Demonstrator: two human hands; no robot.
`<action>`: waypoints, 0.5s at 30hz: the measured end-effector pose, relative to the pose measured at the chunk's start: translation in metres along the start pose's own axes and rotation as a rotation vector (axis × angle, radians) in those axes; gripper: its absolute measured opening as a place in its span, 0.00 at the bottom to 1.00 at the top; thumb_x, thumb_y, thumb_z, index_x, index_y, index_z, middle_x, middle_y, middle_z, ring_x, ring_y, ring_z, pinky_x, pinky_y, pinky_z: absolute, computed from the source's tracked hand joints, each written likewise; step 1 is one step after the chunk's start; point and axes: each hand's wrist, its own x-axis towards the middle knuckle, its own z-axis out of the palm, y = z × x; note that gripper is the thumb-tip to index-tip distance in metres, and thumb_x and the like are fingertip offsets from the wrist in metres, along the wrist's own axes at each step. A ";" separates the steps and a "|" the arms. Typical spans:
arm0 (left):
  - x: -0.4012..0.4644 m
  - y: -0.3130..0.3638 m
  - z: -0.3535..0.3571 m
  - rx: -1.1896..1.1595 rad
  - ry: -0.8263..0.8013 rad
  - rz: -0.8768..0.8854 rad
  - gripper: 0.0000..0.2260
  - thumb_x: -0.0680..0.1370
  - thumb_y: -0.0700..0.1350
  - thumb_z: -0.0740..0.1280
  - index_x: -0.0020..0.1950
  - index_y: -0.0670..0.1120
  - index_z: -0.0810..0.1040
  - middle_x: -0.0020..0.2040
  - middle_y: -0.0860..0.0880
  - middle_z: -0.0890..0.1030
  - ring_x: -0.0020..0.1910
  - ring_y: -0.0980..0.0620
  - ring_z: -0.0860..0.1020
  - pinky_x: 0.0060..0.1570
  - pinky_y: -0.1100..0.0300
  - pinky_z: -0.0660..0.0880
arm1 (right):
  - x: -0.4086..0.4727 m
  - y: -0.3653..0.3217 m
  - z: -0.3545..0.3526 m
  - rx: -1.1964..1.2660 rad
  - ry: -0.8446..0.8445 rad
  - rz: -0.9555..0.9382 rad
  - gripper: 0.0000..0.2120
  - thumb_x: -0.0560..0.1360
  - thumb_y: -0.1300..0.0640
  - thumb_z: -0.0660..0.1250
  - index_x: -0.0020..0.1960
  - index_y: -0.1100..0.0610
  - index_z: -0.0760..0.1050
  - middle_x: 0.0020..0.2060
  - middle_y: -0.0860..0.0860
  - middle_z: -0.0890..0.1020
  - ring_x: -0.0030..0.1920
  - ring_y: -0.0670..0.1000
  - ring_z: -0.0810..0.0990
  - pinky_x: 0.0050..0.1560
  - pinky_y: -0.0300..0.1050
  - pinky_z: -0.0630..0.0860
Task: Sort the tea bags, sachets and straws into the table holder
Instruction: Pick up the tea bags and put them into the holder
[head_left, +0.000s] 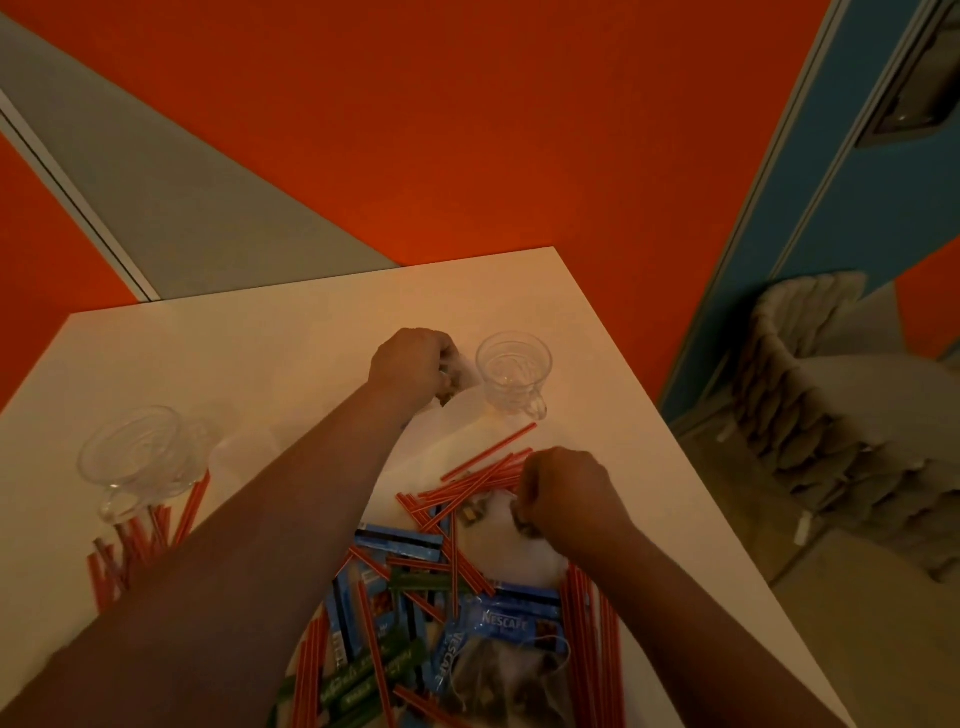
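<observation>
- Seen from the head camera, looking down, a white table (291, 332) is standing against an orange wall (467, 130).
- The left hand (413, 364) is reaching to the far side, its fingers curling around a tea bag (457, 382), which is showing at the fingertips just beside a clear glass cup (514, 371).
- The right hand (563, 491) is sitting nearer, fingers curling and pinching a second tea bag (522, 522), which is hanging under the fist beside a scatter of red straws (483, 475).
- Blue Nescafe sachets (511, 621) and green sachets (363, 675) are lying mixed with more straws between the forearms.
- Another clear cup (137, 457) is standing at the left, touching further straws.
- A lined bin (831, 415) is standing on the floor to the right.
</observation>
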 end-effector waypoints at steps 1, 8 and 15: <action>-0.001 -0.002 0.001 -0.022 0.002 -0.012 0.18 0.68 0.38 0.72 0.57 0.47 0.79 0.57 0.45 0.81 0.54 0.44 0.78 0.54 0.52 0.77 | -0.001 -0.003 -0.009 0.030 -0.013 0.002 0.01 0.71 0.59 0.70 0.41 0.56 0.79 0.41 0.52 0.82 0.41 0.50 0.81 0.44 0.44 0.80; -0.010 -0.009 -0.008 -0.218 0.182 -0.021 0.15 0.74 0.36 0.67 0.60 0.45 0.78 0.59 0.45 0.80 0.55 0.45 0.79 0.56 0.52 0.76 | 0.011 -0.047 -0.074 0.267 0.031 -0.086 0.11 0.71 0.61 0.71 0.36 0.50 0.72 0.35 0.46 0.78 0.36 0.45 0.79 0.39 0.39 0.79; -0.027 -0.021 -0.011 -0.237 0.236 -0.050 0.18 0.75 0.31 0.62 0.61 0.47 0.75 0.57 0.48 0.81 0.51 0.50 0.81 0.52 0.51 0.77 | 0.066 -0.085 -0.068 0.300 0.206 -0.175 0.09 0.74 0.66 0.67 0.41 0.53 0.78 0.44 0.52 0.82 0.43 0.50 0.80 0.40 0.38 0.77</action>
